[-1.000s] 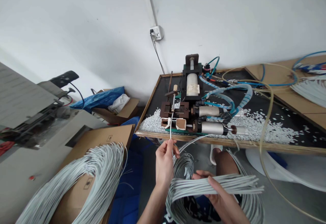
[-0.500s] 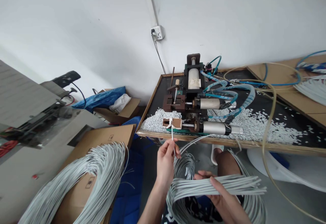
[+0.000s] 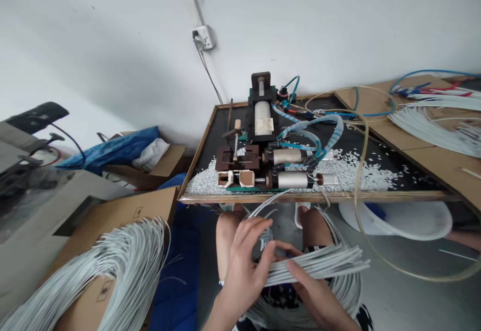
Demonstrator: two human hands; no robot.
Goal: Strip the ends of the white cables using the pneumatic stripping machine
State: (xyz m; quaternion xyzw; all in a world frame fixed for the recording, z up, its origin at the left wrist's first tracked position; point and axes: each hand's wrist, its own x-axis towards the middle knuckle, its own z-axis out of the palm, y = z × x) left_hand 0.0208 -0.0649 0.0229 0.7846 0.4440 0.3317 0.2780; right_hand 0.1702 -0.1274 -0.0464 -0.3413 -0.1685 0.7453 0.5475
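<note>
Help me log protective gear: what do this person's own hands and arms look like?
The left hand and right hand are both bare, without gloves. The arms show no sleeve, watch or bracelet where visible, and no ring can be made out.

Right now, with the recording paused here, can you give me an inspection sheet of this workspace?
Surface: black tabletop with wooden edging.
Work items: machine on the tabletop; bunch of pale wires held in front of it.
Clutter: white bits strewn around the machine.
Hands: right hand grips the bunch; left hand beside it, thumb and fingers apart, contact unclear.
Cables: blue hoses at the machine; plug in wall socket.
Surroundings: wire coil on cardboard, left.
</note>
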